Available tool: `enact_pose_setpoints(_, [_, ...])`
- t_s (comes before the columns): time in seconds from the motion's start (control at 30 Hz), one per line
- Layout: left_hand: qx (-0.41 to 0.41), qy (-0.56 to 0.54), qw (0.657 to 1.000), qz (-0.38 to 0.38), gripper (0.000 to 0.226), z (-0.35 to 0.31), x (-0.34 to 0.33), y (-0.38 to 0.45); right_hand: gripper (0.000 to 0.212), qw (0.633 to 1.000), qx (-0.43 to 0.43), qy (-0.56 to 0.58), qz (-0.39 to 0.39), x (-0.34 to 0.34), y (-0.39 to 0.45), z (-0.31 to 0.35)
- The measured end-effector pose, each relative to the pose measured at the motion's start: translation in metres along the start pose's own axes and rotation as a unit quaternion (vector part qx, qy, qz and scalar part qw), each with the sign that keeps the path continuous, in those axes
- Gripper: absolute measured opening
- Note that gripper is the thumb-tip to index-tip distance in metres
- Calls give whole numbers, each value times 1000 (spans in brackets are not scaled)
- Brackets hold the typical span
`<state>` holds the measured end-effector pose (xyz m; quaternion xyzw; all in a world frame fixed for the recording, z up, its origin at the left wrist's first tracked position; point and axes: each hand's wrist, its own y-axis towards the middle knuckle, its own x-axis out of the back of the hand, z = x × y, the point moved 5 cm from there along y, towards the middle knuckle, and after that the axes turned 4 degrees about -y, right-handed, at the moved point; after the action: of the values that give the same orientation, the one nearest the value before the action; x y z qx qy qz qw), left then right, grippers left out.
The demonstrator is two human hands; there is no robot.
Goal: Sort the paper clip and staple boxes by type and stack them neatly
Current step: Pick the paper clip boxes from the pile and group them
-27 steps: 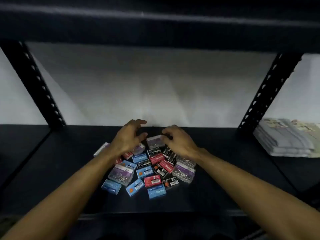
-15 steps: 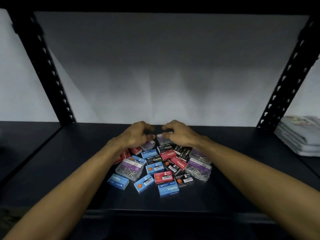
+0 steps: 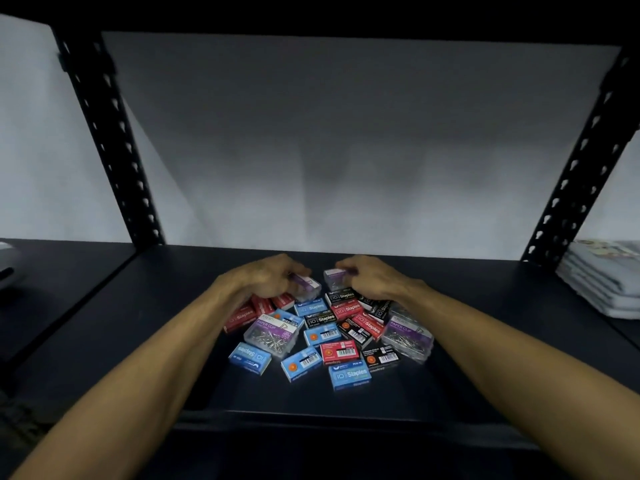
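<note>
while each hand's fingers [image 3: 294, 271] pinch one, paper clip boxes [image 3: 308, 285] lie crosswise.

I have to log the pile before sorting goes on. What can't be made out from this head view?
- Boxes under the left hand and right hand: covered; count unknown.
- Clear paper clip box at the left fingers and the one at the right: motion-blurred, grip unclear.
- Stack of papers: cut by the right edge.
- Small print on the barcode labels: too small.

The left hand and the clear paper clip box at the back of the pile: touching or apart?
Touching. The head view shows the left hand with fingers curled around the clear paper clip box.
</note>
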<state>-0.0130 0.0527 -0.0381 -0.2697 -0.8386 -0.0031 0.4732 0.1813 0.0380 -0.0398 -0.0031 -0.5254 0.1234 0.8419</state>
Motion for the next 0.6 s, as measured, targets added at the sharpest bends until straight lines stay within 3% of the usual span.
enact_pose_setpoints(0.2, [20,16,998,51,64,8,5,5,59,999,-14,32,10,0,1,-8])
enact_pose_setpoints(0.33, [34,-71,997,28,48,14,2,11,64,998,-11,56,-3,4,0,-12])
enact_pose_setpoints(0.4, [25,-84,996,15,48,15,2,14,59,998,-1,63,-3,4,2,-14])
enact_pose_setpoints(0.53, [-4,-78,997,-11,47,12,1,18,23,997,28,69,-2,4,5,-15])
enact_pose_setpoints(0.6, [-23,-61,998,-25,47,10,2,21,25,997,29,69,-8,4,5,-14])
